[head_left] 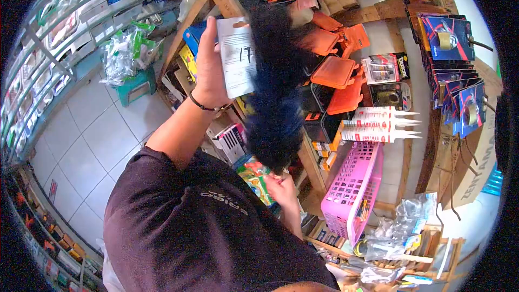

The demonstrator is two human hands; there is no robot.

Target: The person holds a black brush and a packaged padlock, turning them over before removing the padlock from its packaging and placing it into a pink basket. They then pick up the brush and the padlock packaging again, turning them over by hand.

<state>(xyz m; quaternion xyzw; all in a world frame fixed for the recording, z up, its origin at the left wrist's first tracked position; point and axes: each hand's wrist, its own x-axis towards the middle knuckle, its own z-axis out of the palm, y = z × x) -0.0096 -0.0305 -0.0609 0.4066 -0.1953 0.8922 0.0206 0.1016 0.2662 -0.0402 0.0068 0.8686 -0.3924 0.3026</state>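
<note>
My left hand (pixel 212 73), a dark band on its wrist, is raised and closed on a white printed card (pixel 236 57) with a hang hole and a handwritten "17". The thumb lies along the card's left edge. Lower down, my right hand (pixel 284 190) is closed with its fingers at the edge of a green and red packet (pixel 254 181); I cannot tell what is in its fingers. A dark, blurred, hair-like mass (pixel 275 86) hangs between the two hands and hides what lies behind it.
The view is tilted. Orange-lidded bins (pixel 333 71), white sealant tubes (pixel 373 124) and a pink basket (pixel 351 192) stand on the right. Carded goods (pixel 447 38) hang from hooks. A green stool (pixel 135 87) holding plastic bags (pixel 130 54) stands on the tiled floor (pixel 81 146).
</note>
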